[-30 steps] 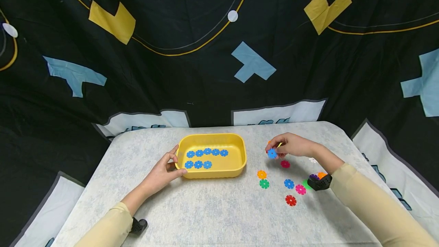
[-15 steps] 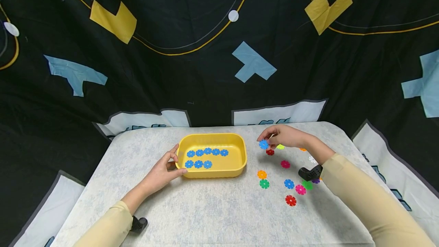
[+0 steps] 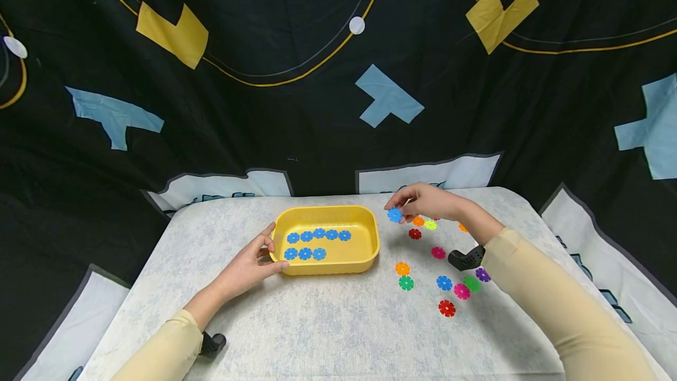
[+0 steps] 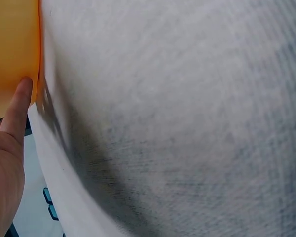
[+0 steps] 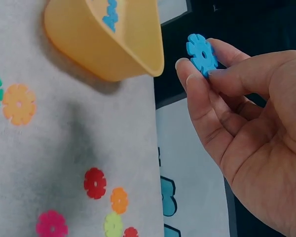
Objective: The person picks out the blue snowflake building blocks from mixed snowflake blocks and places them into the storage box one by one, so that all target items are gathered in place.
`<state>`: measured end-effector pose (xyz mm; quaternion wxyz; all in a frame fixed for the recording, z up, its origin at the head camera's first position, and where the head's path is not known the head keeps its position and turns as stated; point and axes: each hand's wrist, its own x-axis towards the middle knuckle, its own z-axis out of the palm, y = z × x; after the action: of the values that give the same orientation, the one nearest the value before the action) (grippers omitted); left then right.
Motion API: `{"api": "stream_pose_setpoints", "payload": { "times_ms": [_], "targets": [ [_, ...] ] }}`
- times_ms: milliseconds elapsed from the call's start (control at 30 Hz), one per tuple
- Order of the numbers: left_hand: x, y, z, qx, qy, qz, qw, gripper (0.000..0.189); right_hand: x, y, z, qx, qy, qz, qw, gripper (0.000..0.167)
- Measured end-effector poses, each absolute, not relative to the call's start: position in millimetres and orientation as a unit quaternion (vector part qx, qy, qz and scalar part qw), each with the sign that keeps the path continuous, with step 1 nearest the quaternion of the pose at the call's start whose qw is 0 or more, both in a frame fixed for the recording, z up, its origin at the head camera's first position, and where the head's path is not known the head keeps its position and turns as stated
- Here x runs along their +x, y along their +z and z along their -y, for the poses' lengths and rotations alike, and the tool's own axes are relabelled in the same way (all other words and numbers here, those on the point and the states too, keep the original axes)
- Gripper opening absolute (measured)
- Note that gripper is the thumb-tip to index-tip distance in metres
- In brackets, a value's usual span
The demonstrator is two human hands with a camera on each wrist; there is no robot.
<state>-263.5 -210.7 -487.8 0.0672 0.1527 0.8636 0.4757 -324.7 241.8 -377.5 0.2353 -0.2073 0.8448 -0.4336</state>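
A yellow plastic tray (image 3: 328, 268) sits on the cloth-covered table. Inside lie several blue notched snowflake discs (image 3: 319, 233) in two rows. My left hand (image 3: 247, 264) holds the tray's left end, fingers at the left rim and thumb along the near side; in the left wrist view the thumb (image 4: 20, 101) lies on the yellow wall. Just right of the tray's far corner, my right hand (image 3: 431, 200) pinches another blue snowflake disc (image 5: 202, 54) between thumb and fingers, raised over the table. The right wrist view shows that disc almost upright, apart from the tray.
Several loose snowflake discs lie scattered right of the tray, among them a red disc (image 3: 446, 308), a green disc (image 3: 406, 283), a purple disc (image 3: 482, 274) and a blue disc (image 3: 444, 283). A dark curtain (image 3: 317, 134) hangs behind the table (image 3: 317, 334).
My right hand has carried the blue snowflake disc up and left toward the tray, uncovering red, orange and yellow-green discs. The left hand has stayed on the tray.
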Motion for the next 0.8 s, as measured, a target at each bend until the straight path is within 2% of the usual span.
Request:
{"api": "stream_pose_setpoints", "payload": {
  "times_ms": [333, 567, 800],
  "targets": [
    [-263, -491, 210, 0.161, 0.496, -0.851, 0.064, 0.051, -330, -370, -223, -0.209, -0.444, -0.839, 0.236, 0.029],
    [-244, -460, 198, 0.159, 0.512, -0.841, 0.069, 0.044, -336, -369, -210, -0.197, -0.454, -0.838, 0.232, 0.028],
    [-244, -459, 197, 0.158, 0.517, -0.838, 0.074, 0.041, -343, -369, -200, -0.206, -0.47, -0.824, 0.241, 0.027]
  ]
}}
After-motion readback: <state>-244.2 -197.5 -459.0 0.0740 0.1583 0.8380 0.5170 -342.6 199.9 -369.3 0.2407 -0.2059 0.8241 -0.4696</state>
